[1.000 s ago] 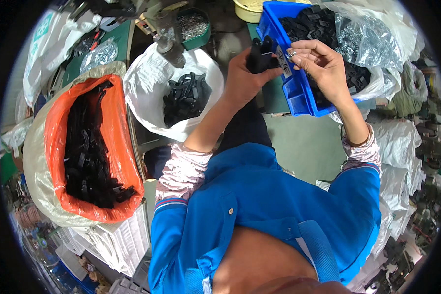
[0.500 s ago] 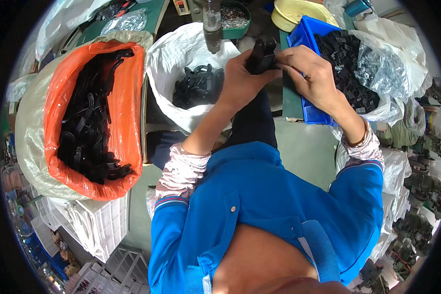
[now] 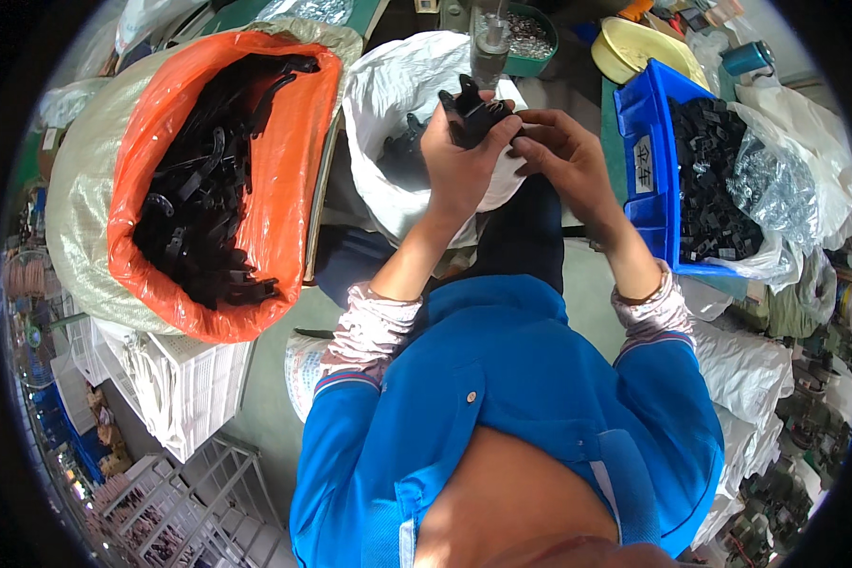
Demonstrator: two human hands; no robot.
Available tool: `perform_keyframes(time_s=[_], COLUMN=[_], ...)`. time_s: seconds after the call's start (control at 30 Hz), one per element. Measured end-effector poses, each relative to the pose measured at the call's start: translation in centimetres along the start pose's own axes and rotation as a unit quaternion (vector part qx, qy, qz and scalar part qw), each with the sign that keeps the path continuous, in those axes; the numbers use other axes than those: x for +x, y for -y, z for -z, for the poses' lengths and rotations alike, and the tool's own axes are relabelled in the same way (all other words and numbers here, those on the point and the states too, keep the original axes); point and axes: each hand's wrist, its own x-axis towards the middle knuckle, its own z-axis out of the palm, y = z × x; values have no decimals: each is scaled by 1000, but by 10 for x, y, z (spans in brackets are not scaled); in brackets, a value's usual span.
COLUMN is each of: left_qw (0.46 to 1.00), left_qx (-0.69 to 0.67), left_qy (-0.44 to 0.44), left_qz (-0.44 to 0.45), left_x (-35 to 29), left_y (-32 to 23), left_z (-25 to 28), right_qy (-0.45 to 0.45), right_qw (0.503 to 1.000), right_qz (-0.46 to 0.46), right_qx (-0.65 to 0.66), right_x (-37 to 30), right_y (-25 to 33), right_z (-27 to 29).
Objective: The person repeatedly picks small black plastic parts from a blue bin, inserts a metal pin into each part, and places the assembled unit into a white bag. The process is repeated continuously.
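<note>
A black plastic part (image 3: 473, 115) with two upright lugs is gripped in my left hand (image 3: 456, 175), whose fingers and thumb wrap round it. Close by on the right, my right hand (image 3: 570, 163) has its fingers bent and its thumb and fingertips drawn together beside the part. Whatever it pinches, if anything, is too small to make out. Both hands are above the right side of a white sack (image 3: 364, 95) with black parts inside. A clear, bottle-like upright cylinder (image 3: 489, 52) stands just beyond the held part.
At left, a large sack with an orange liner (image 3: 298, 208) holds many long black parts. A blue bin (image 3: 648, 222) at right contains small black pieces and a clear bag of metal parts (image 3: 774, 185). Beyond are a yellow basin (image 3: 625, 62) and a green tray (image 3: 530, 64) of small metal bits.
My right hand has drawn back from the blue bin's edge toward my left hand. The black part has turned, showing its lugs more apart. The whole view has shifted.
</note>
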Motion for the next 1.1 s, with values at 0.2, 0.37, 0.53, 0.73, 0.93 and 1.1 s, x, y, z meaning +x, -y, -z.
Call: perform_keyframes(time_s=[0.2, 0.37, 0.53, 0.73, 0.93, 1.1], left_qw=[984, 963, 977, 985, 954, 935], left_qx=[173, 255, 190, 58, -108, -80], left_qy=[44, 86, 50, 50, 124, 189], left_qz=[-24, 16, 81, 157, 252, 290], left_x=[9, 14, 11, 10, 7, -2], left_y=[-4, -18, -11, -1, -18, -23], left_z=[32, 44, 37, 33, 37, 23], right_qy=[-23, -6, -51, -39, -69, -52], right_qw=[989, 991, 995, 998, 985, 996], right_qz=[-62, -61, 49, 10, -64, -16], right_qx=[131, 122, 66, 57, 145, 68], right_x=[12, 15, 13, 12, 1, 4], right_y=[-21, -26, -33, -39, -9, 19], right_z=[2, 10, 0, 15, 39, 53])
